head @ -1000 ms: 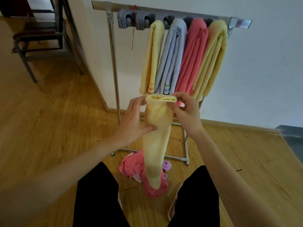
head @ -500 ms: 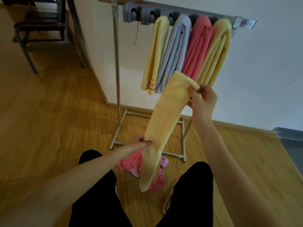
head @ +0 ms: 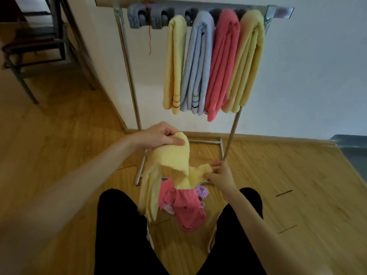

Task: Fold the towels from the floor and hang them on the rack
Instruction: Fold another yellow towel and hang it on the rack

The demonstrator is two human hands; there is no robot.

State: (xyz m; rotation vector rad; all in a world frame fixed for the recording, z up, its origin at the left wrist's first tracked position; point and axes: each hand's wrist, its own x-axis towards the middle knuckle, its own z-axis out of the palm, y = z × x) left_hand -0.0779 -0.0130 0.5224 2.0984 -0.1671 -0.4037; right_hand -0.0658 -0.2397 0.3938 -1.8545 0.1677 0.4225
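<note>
Left hand pinching upper end of pale yellow towel, now raised from half a second ago; right hand gripping other end, now dropped low. Towel sagging doubled between hands above pink towel and purple cloth lying on floor at foot of rack. Four folded towels hanging from rack bar, unchanged.

White wall, wooden floor, dark chair
</note>
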